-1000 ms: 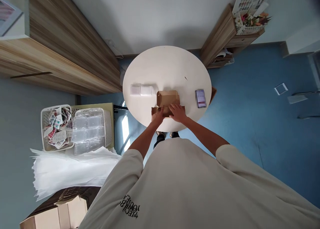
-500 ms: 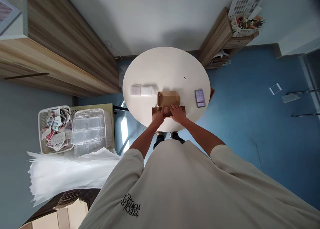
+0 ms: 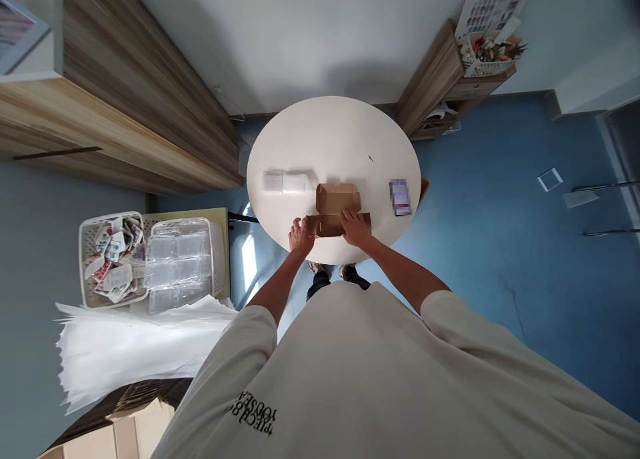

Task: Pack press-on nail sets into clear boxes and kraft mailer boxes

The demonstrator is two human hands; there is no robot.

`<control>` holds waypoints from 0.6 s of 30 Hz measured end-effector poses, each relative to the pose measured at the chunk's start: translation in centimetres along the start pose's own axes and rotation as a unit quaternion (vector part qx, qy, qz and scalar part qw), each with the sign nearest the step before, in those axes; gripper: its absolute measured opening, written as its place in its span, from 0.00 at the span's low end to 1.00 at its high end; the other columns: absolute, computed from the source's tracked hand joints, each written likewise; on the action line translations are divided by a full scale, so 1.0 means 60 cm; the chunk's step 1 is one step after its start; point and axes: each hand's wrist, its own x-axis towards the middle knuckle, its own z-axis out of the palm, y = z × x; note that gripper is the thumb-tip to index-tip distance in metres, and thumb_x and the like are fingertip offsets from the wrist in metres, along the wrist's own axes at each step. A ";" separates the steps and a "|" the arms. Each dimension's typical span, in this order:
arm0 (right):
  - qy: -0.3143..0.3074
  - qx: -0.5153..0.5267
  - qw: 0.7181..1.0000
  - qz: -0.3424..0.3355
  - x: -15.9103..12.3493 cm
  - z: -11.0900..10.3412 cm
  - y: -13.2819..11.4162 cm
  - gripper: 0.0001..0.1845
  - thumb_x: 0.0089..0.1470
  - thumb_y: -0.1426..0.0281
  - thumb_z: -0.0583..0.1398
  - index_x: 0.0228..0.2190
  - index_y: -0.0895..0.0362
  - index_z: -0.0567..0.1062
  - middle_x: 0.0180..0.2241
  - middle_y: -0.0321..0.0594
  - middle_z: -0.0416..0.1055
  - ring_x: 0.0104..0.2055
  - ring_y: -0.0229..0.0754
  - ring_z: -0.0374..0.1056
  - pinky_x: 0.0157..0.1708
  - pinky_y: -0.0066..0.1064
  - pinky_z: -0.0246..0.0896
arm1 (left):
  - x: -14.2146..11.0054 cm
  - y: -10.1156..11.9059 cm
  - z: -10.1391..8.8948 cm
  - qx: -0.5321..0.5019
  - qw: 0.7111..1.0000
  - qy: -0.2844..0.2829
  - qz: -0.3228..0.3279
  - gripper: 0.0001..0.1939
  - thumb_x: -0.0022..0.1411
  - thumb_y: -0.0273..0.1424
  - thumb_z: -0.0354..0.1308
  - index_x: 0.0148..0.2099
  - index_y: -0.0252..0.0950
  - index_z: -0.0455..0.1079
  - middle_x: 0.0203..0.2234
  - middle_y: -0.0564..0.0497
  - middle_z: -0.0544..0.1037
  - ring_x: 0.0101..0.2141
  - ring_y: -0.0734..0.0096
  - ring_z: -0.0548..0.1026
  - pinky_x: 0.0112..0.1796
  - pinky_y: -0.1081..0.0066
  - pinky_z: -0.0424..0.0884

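Observation:
A brown cardboard box [image 3: 330,226], partly folded, lies near the front of the white round table [image 3: 330,132]. Its lid panel [image 3: 338,197] is laid back, away from my body. At the box's left end, my left hand [image 3: 301,237] has its fingers bent around the side flap. My right hand [image 3: 356,229] grips the right end, fingertips over the inside of the box and the palm covering that corner. Nothing is visible inside the box between my hands.
Clear plastic packs [image 3: 286,182] lie left on the table, a phone [image 3: 401,197] right. Further left are a white basket of small cards [image 3: 113,259], a basket of clear plastic boxes [image 3: 179,262] and white sheets [image 3: 145,345]. A wooden cabinet [image 3: 150,92] stands behind.
My left hand has slid left from the front middle of the box to its left end, uncovering the box's inside. My right hand stays at the right end.

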 end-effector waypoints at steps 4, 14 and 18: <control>-0.006 -0.004 1.000 0.004 -0.002 -0.001 -0.002 0.45 0.61 0.67 0.61 0.74 0.62 0.55 0.76 0.58 0.49 0.74 0.64 0.49 0.70 0.54 0.47 | 0.010 0.008 0.015 -0.019 1.000 0.003 -0.007 0.31 0.71 0.35 0.59 0.73 0.47 0.60 0.70 0.41 0.60 0.62 0.51 0.71 0.59 0.55 0.73; -0.017 -0.006 1.000 0.012 0.001 0.008 -0.002 0.46 0.61 0.66 0.61 0.75 0.65 0.53 0.77 0.57 0.47 0.75 0.63 0.47 0.71 0.54 0.47 | 0.002 0.016 0.026 -0.025 0.998 -0.022 0.058 0.24 0.73 0.29 0.54 0.69 0.47 0.67 0.70 0.42 0.64 0.63 0.51 0.71 0.61 0.54 0.72; -0.016 0.003 1.000 0.015 0.002 0.008 -0.002 0.47 0.60 0.67 0.61 0.75 0.65 0.54 0.77 0.57 0.47 0.75 0.64 0.47 0.71 0.53 0.47 | -0.005 0.021 0.027 -0.052 0.996 -0.019 0.071 0.24 0.74 0.26 0.48 0.67 0.46 0.68 0.70 0.42 0.63 0.55 0.54 0.79 0.54 0.55 0.78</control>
